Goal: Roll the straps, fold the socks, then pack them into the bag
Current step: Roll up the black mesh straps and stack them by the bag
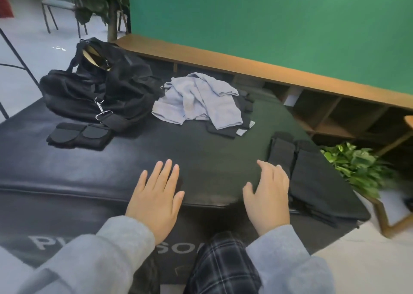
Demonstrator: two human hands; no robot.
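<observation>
We look down at a dark padded bench [67,166] that fills the middle of the frame. Our left hand [156,195] lies flat at lower centre, fingers straight and spread, holding nothing. Our right hand [268,195] sits just right of it, fingers relaxed and empty, its edge near a flat stack of dark cloth [312,177] at centre right. At upper left sits the black bag [100,88], slumped, its top open. Just below it lies a dark folded pair [78,135], probably socks, though black on black is hard to read. At upper centre a pale blue towel [196,101] lies crumpled over more dark pieces [223,130], which may be straps or socks. We judge the task partly done: some items look folded, the pile under the towel looks unsorted, and nothing shown has clearly gone into the bag.
</observation>
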